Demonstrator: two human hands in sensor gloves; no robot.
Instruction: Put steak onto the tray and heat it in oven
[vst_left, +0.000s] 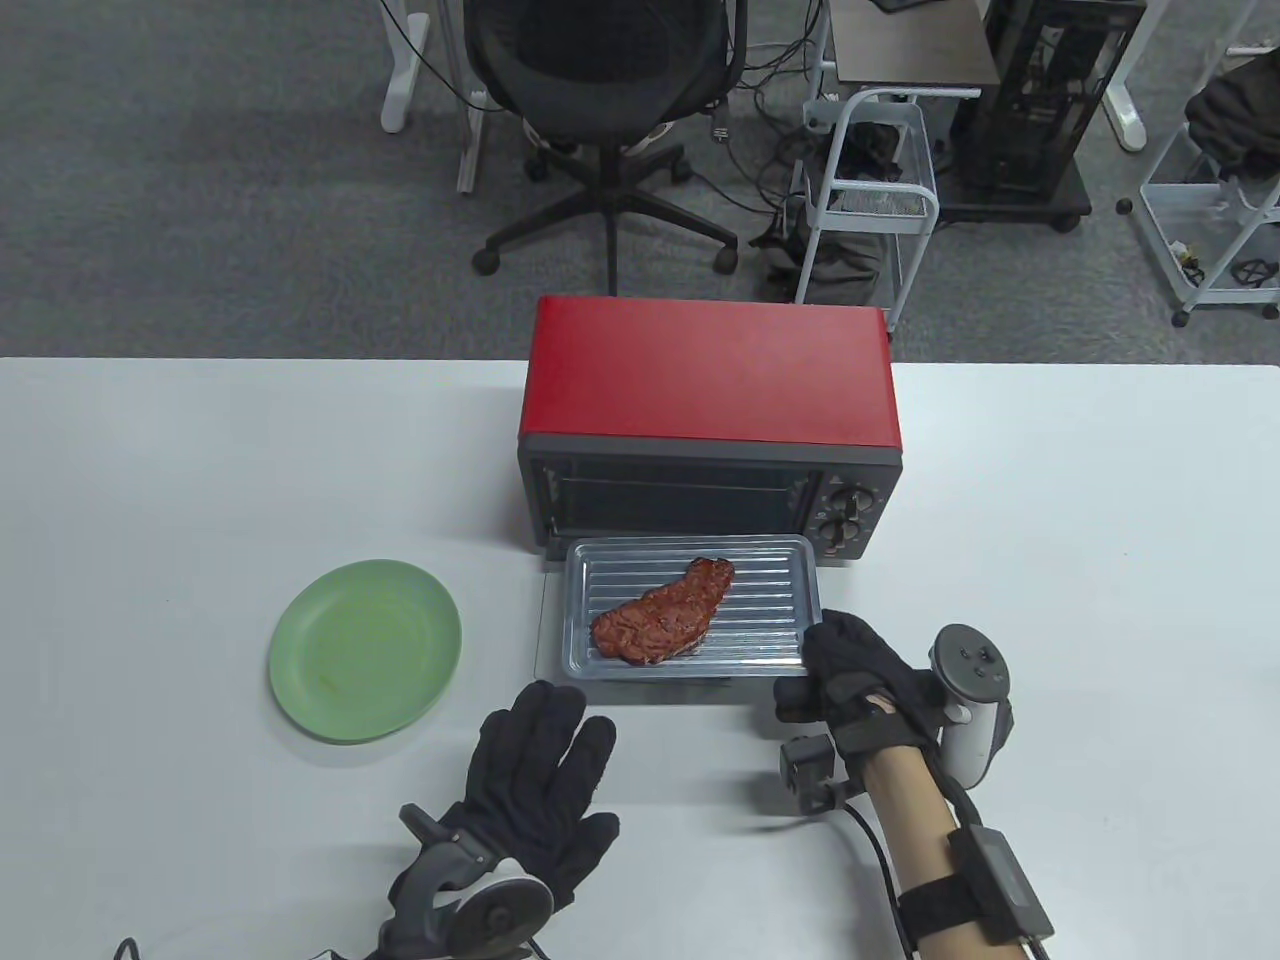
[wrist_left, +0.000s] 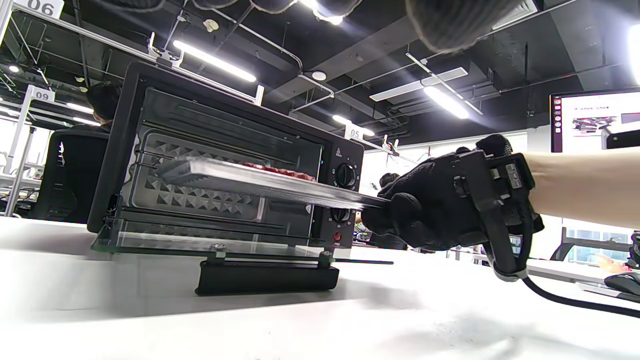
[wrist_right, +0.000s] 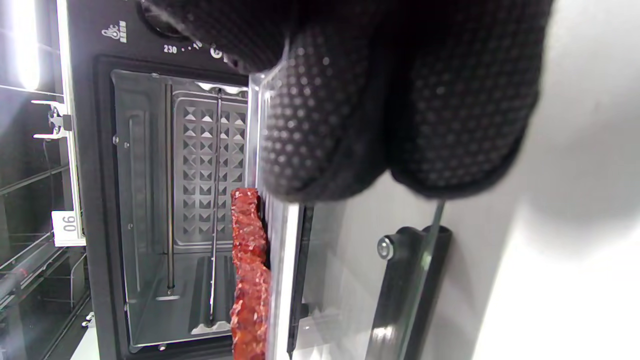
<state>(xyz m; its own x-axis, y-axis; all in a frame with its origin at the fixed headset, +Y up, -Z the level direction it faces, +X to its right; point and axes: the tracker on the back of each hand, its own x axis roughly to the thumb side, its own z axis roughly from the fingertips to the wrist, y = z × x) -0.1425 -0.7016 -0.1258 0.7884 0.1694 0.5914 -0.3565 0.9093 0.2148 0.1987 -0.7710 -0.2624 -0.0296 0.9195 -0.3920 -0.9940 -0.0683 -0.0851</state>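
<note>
Where the table view looks down on the white table (vst_left: 200, 450), a red-topped toaster oven with a dark front (vst_left: 708, 440) stands near the far edge with its glass door (vst_left: 548, 640) folded down flat toward the person. A ribbed, rectangular metal tray (vst_left: 770, 590) is held level above that door, its far edge at the oven mouth. On the tray lies a reddish-brown steak (vst_left: 665, 612), set diagonally and nearer the tray's left side. The right hand (vst_left: 862, 672), in a black glove, pinches the tray's near right corner, thumb on top and fingers curled beneath. The left hand (vst_left: 535, 775), also gloved, lies flat on the table just in front of the door, fingers straight and spread, holding nothing. A round pale green plate (vst_left: 365, 650) sits to the left of the oven door, apart from both hands.

In the left wrist view, seen from low on the table, the tray (wrist_left: 260, 184) hangs clear above the open door (wrist_left: 210, 245), tilted a little, with its far end inside the oven (wrist_left: 225, 150) opening. The steak (wrist_left: 280, 171) shows as a red strip on top. The right hand (wrist_left: 440, 205) grips the tray's near end.

The right wrist view is turned on its side. The right hand's fingers (wrist_right: 400, 100) clamp the tray's edge (wrist_right: 280, 260), and the steak (wrist_right: 247, 270) lies against the tray, facing the oven's bare cavity (wrist_right: 170, 210).
</note>
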